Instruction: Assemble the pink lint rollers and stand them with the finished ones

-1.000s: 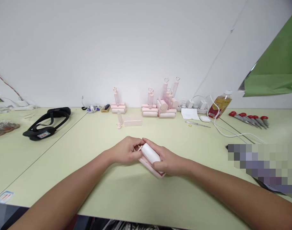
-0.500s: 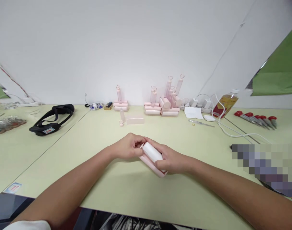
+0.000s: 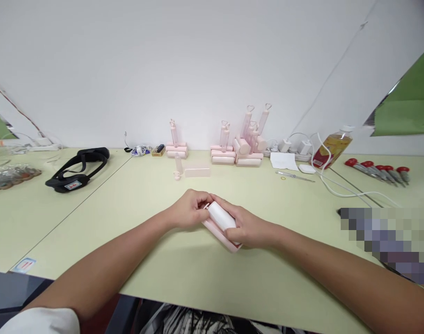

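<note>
A lint roller (image 3: 221, 216) with a white roll lies tilted in a pink holder (image 3: 221, 235), held just above the table in front of me. My right hand (image 3: 248, 226) wraps round its right side, thumb on the near end of the roll. My left hand (image 3: 191, 208) is closed at the far left end, thumb and fingers pinched by a thin pale piece (image 3: 206, 206). What those fingertips grip is partly hidden. Beyond my hands lie a pink cover (image 3: 197, 172) and a clear handle (image 3: 178, 163) with a pink end.
Pink lint rollers (image 3: 223, 156) with upright clear handles stand along the wall. To the right are tweezers (image 3: 295, 176), a tilted drink bottle (image 3: 332, 146), a white cable (image 3: 340, 194) and several red-topped tools (image 3: 379, 170). A black head strap (image 3: 78, 171) lies left.
Both hands keep hold of the lint roller in nearly the same place. The thin pale piece at the left end sits slightly differently by the left fingers. The camera view has shifted a little.
</note>
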`<state>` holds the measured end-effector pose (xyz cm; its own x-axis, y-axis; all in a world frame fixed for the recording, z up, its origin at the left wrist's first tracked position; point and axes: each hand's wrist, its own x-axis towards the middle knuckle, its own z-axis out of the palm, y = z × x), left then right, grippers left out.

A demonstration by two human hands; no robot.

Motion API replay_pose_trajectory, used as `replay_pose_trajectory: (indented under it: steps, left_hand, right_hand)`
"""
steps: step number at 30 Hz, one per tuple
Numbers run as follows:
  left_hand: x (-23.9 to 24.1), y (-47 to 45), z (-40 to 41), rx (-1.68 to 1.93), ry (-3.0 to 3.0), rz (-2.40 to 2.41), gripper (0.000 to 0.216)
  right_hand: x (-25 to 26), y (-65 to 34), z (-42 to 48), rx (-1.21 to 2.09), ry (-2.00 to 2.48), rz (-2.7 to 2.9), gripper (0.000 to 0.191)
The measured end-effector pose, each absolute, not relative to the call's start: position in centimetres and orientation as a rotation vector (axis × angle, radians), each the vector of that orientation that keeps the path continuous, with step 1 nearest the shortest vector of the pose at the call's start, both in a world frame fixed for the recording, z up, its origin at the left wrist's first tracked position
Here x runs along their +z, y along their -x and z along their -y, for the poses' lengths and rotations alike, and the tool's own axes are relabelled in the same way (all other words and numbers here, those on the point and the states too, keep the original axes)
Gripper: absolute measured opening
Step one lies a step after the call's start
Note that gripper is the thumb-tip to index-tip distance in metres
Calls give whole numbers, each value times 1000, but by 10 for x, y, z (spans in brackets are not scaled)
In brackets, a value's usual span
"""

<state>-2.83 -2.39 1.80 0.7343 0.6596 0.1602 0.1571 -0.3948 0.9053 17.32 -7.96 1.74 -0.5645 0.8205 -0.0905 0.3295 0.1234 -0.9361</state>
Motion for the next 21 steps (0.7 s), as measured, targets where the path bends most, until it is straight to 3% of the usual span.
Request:
replay_pose_trajectory:
  steps: [8, 21]
  left_hand:
    - [12, 25, 24, 765, -1991, -925, 26]
    - [13, 25, 22, 735, -1957, -982, 17]
  right_hand:
    - [7, -172, 75, 1266, 1226, 1936, 81]
    - [9, -173, 74, 1336, 1224, 2027, 71]
